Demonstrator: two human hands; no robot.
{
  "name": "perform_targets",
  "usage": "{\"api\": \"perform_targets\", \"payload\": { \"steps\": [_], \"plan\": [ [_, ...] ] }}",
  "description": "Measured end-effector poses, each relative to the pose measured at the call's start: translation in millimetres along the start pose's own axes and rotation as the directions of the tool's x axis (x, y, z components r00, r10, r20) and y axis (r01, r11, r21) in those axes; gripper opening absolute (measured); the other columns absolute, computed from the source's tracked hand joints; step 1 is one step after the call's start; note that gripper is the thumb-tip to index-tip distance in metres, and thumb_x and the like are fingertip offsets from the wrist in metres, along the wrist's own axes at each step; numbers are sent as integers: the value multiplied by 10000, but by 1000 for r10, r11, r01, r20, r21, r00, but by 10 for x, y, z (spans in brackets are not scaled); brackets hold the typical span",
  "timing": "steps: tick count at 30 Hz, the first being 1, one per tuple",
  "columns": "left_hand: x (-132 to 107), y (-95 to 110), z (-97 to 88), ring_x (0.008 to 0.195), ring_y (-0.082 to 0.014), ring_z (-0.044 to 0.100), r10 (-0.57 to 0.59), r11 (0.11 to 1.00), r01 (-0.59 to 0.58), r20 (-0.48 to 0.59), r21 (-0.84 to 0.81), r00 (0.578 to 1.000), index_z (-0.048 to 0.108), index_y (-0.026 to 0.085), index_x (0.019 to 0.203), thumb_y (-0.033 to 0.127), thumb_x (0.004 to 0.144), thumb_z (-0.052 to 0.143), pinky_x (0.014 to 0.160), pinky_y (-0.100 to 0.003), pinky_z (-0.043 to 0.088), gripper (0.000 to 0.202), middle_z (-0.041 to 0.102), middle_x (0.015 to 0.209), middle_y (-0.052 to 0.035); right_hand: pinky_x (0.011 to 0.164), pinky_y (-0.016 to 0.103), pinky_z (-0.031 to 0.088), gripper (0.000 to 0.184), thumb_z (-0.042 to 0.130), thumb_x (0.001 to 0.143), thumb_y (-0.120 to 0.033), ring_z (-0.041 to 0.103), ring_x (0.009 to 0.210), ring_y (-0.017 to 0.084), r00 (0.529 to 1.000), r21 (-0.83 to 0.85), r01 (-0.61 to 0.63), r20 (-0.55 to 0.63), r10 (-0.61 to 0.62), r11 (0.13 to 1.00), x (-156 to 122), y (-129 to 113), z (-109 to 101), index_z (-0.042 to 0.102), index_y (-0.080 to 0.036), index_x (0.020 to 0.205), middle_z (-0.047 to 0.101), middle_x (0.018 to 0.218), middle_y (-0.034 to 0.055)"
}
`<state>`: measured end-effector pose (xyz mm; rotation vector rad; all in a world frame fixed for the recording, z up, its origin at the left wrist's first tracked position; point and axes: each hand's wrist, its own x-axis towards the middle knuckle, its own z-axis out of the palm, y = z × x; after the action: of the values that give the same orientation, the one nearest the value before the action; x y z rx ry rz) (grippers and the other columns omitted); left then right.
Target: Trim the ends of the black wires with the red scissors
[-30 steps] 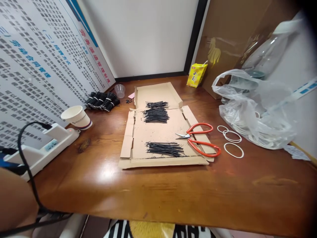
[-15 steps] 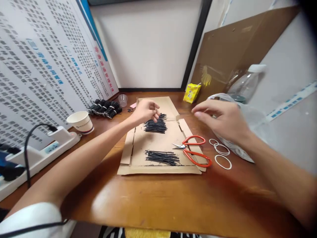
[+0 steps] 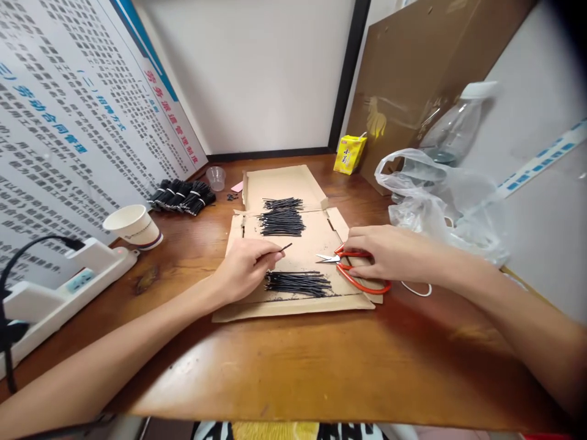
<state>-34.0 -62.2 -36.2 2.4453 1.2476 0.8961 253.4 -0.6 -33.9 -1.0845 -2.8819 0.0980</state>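
My left hand (image 3: 245,269) is closed in a pinch on a short black wire (image 3: 287,247), its free end pointing right. Below that hand lies a row of cut black wires (image 3: 298,284) on the flattened cardboard (image 3: 293,308). A second pile of black wires (image 3: 282,220) sits farther back on the same cardboard. My right hand (image 3: 380,253) has its fingers on the red handles of the scissors (image 3: 351,269). The scissor blades are parted a little and point left, above the cardboard. Part of the handles is hidden by the fingers.
Bundled black wires (image 3: 183,195), a paper cup (image 3: 132,226), a clear plastic cup (image 3: 216,178) and a white power strip (image 3: 77,287) are at left. On the right are a yellow drink carton (image 3: 349,154), a plastic bag (image 3: 426,201), a bottle (image 3: 458,131) and a white ring (image 3: 419,290).
My left hand has come back from the far pile toward the near row, holding a wire. The right hand has moved down and left onto the scissors. The view has shifted slightly.
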Motion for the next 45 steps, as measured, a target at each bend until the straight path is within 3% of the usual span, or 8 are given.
{"api": "perform_targets", "payload": {
  "steps": [3, 7, 11, 14, 17, 24, 28, 45],
  "plan": [
    [-10, -7, 53, 665, -130, 608, 24, 1000, -24, 12, 0, 1000, 677, 146, 874, 138, 895, 492, 646, -247, 468, 186, 672, 712, -25, 538, 272, 321, 150, 528, 809, -265, 530, 613, 144, 1000, -39, -3, 10, 3, 999, 30, 0, 20, 595, -204, 691, 611, 708, 17],
    [10, -32, 84, 652, -127, 585, 2, 1000, -2, 22, 1, 1000, 654, 142, 910, 120, 899, 470, 638, -245, 454, 186, 647, 705, -19, 571, 282, 340, 181, 515, 816, -306, 532, 615, 155, 985, 2, -41, -170, 41, 999, 60, 19, 6, 572, -197, 683, 609, 677, 27],
    [86, -49, 105, 577, -112, 532, -85, 996, 85, 24, -23, 996, 609, 149, 950, 180, 933, 462, 568, -227, 419, 152, 589, 641, 11, 574, 283, 359, 144, 539, 790, -316, 519, 590, 146, 909, 125, -105, -389, 146, 987, 68, -34, -11, 594, -206, 716, 621, 682, 20],
    [147, -56, 151, 536, -99, 485, -107, 994, 107, 17, -37, 994, 573, 156, 963, 215, 958, 433, 535, -215, 389, 152, 530, 595, 36, 557, 273, 369, 139, 575, 782, -314, 497, 558, 130, 855, 224, -146, -461, 237, 964, 75, -141, -13, 593, -203, 700, 605, 649, 9],
    [173, -51, 202, 530, -94, 479, -53, 996, 55, 29, -67, 998, 558, 158, 924, 202, 964, 404, 537, -212, 385, 165, 521, 585, 38, 538, 271, 368, 136, 590, 782, -298, 489, 547, 126, 852, 249, -83, -485, 198, 965, 93, -262, 33, 592, -195, 694, 588, 633, 10],
    [134, -43, 243, 585, -94, 522, -5, 988, 9, 22, -152, 1000, 525, 157, 886, 144, 935, 416, 592, -211, 413, 121, 581, 651, 18, 457, 247, 342, 171, 654, 800, -306, 413, 445, 88, 737, 398, 79, -641, 215, 914, 118, -515, 294, 628, -176, 692, 548, 527, -19],
    [135, -33, 241, 591, -94, 516, 1, 985, 6, 40, -172, 999, 514, 154, 863, 135, 933, 412, 590, -207, 416, 126, 577, 659, 14, 430, 225, 325, 178, 687, 772, -307, 392, 425, 71, 746, 431, 39, -613, 260, 902, 111, -574, 347, 615, -178, 671, 507, 488, -41],
    [140, -23, 213, 617, -93, 529, 57, 990, -59, -21, -131, 998, 556, 151, 850, 75, 897, 434, 606, -204, 413, 152, 582, 690, 14, 464, 232, 348, 97, 581, 767, -222, 424, 436, 80, 778, 267, 110, -623, 84, 957, 58, -513, 296, 602, -174, 685, 539, 533, -23]
  ]
}}
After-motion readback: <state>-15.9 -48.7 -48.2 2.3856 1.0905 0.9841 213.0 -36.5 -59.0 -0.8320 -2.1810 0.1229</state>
